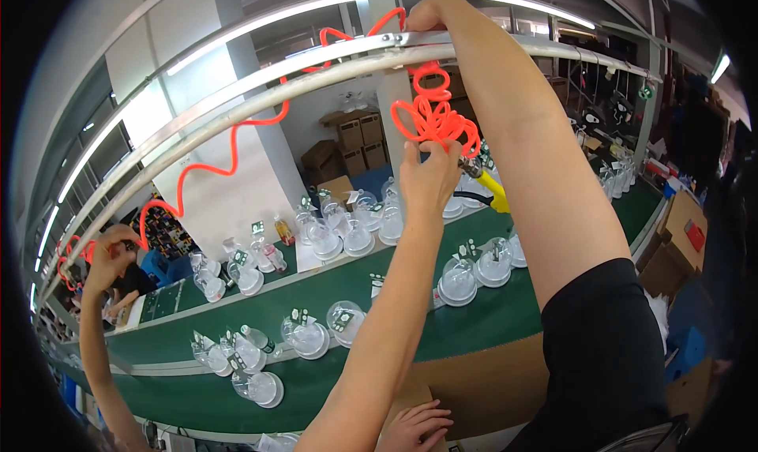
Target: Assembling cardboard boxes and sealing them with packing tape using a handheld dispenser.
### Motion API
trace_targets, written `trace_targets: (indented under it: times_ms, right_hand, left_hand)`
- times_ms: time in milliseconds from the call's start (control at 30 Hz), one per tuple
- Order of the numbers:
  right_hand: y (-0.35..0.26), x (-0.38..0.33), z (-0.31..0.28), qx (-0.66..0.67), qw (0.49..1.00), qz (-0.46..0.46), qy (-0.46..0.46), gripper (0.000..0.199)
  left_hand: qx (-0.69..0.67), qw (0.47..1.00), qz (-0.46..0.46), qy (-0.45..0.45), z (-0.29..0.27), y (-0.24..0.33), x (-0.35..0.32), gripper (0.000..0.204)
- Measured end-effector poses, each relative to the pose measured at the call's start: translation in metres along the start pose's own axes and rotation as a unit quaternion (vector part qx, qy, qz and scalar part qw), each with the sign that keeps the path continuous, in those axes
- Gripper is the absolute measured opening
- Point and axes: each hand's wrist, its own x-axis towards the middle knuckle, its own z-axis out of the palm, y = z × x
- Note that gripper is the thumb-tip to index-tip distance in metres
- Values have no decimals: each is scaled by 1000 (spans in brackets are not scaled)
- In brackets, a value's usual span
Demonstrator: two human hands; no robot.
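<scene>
An orange-red coiled air hose [433, 124] hangs in a bunch from the overhead rail. My left hand [430, 168] is closed on the underside of this bunch, with thumb and fingers bent around its loops. Above, my right hand [434, 11] reaches over the rail [355, 61], fingers curled behind it; the hose passes beside its fingertips, but what they grip is hidden. A yellow air blow gun [495, 190] dangles just right of my left hand, partly behind my right arm.
Clear domed plastic parts with white rims [306, 337] stand on a green bench [174, 389] and the shelf behind. Brown cardboard [482, 381] lies below. Another person's hand [114, 255] is raised at far left by stretched hose; another hand [416, 427] rests at the lower edge.
</scene>
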Motion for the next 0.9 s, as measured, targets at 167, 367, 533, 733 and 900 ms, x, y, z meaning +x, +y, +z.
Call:
trace_targets:
  times_ms: [167, 367, 533, 733, 900]
  right_hand:
    - [9, 38, -1, -94, 993, -35, 62, 32]
    - [83, 99, -57, 137, 925, 47, 350, 31]
    - [46, 53, -87, 156, 813, -161, 537, 30]
    - [-34, -25, -4, 177, 675, -203, 687, 45]
    - [-13, -70, 23, 50, 576, -501, 644, 27]
  left_hand:
    - [50, 996, 68, 2, 9, 9, -5, 23]
    - [64, 996, 62, 13, -6, 14, 0, 30]
    - [189, 981, 41, 13, 7, 19, -2, 38]
    - [361, 929, 79, 13, 12, 23, -5, 43]
    - [503, 858, 83, 70, -4, 25, 2, 48]
